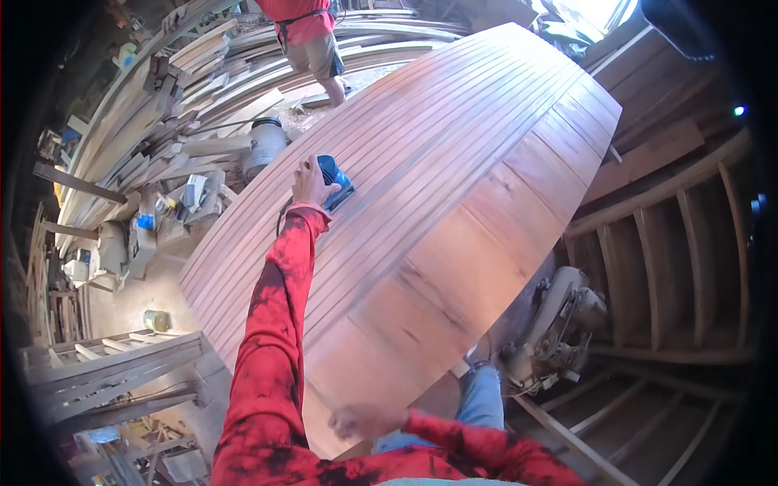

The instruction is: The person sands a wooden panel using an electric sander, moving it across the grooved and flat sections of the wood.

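My left hand [309,181] reaches far out and grips a blue power sander [337,180], which rests on the large wooden panel [454,235]. A dark cord hangs from the sander beside my wrist. The panel has long narrow strips along its left part and wide smooth boards on its right part. Close to my body, my right hand [369,422] is over the near end of the panel. It is blurred, so its fingers cannot be made out, and I cannot tell whether it touches the wood.
Another person [304,40] stands beyond the panel's left edge. Stacked timber strips [146,138] and a metal canister [265,147] lie on that side. A dusty machine [559,324] stands at the right, near wooden framing [648,267]. A small can [156,321] is at the left.
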The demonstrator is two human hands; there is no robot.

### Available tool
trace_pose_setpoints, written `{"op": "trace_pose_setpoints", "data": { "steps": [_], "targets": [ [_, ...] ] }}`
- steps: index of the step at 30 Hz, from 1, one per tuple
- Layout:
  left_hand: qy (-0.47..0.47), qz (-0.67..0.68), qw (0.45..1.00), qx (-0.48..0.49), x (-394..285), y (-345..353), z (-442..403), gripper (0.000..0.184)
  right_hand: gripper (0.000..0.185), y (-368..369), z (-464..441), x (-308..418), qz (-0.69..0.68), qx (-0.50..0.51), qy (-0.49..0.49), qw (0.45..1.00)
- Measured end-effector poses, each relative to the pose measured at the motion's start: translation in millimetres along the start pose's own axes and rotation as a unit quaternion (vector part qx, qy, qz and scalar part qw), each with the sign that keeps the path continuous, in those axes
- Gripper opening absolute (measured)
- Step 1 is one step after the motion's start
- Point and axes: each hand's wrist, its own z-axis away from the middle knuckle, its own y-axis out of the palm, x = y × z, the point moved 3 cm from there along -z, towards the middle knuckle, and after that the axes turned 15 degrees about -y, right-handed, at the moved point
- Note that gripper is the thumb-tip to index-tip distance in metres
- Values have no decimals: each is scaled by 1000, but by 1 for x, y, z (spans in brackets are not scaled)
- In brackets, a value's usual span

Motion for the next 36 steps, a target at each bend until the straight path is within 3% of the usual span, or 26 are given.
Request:
{"op": "trace_pose_setpoints", "data": {
  "steps": [1, 3, 4, 5, 6, 7, 9, 10, 12, 13, 15, 16, 19, 21, 22, 25, 30, 31, 32, 33, 35, 36],
  "targets": [
    [1, 16, 1000, -19, -8, 1, -5, 99, 33, -48, -8, 57, 91, -39, -34, 995],
    [-5, 29, 998, -52, -34, 3, -3, 96, 20, -140, -32, 201, 433, -139, -52, 889],
    [-20, 12, 998, -53, -49, 1, -1, 96, 14, -188, -51, 247, 503, -174, -69, 844],
    [-37, -8, 998, -51, -60, 2, 2, 96, 23, -246, -71, 268, 537, -241, -46, 807],
    [-29, 9, 997, -67, -72, 3, 7, 93, 46, -286, -92, 302, 606, -234, -183, 738],
    [-48, 13, 996, -80, -69, 22, -19, 93, 67, -346, -113, 317, 710, -163, -106, 677],
    [56, 18, 992, -115, -64, 75, -48, 88, 82, -409, -135, 346, 797, -95, -124, 584],
    [100, 15, 988, -118, -73, 88, -54, 84, 82, -441, -141, 357, 796, -90, -119, 586],
    [43, 64, 995, -60, -104, 71, -52, 85, 105, -487, -151, 355, 859, 69, -29, 507],
    [0, 111, 994, -13, -105, 62, -52, 86, 105, -488, -158, 358, 861, 79, -34, 502],
    [10, 136, 988, -69, -107, 72, -59, 94, 108, -505, -157, 367, 851, 82, 17, 518],
    [-65, 305, 950, -3, -102, 78, -65, 92, 110, -507, -156, 369, 825, 67, 18, 561],
    [-13, 199, 971, -133, -95, 49, -23, 80, 99, -523, -163, 351, 854, 63, 0, 516],
    [-110, 139, 984, -31, -64, 36, 8, 75, 90, -520, -171, 355, 846, 84, 30, 525],
    [-111, 113, 986, -57, -45, 31, 27, 60, 92, -527, -173, 354, 844, 86, 41, 528],
    [-184, 49, 980, -52, 63, 44, 85, 47, 92, -538, -168, 369, 834, 76, 69, 541],
    [-263, 87, 961, -8, 201, -7, 228, 21, 87, -564, -158, 404, 853, 71, 97, 507],
    [-231, 56, 970, -46, 244, -8, 266, 19, 87, -570, -154, 408, 853, 73, 103, 506],
    [-250, 30, 968, -22, 264, -27, 300, 16, 86, -576, -151, 413, 852, 59, 106, 510],
    [-229, -101, 967, -43, 316, -22, 343, 13, 86, -582, -149, 420, 851, 44, 107, 512],
    [-273, -135, 950, -60, 389, -37, 434, 13, 86, -594, -143, 430, 858, 32, 100, 503],
    [-311, -169, 935, -13, 405, -50, 468, 13, 85, -597, -139, 437, 855, 26, 121, 503]
  ]
}}
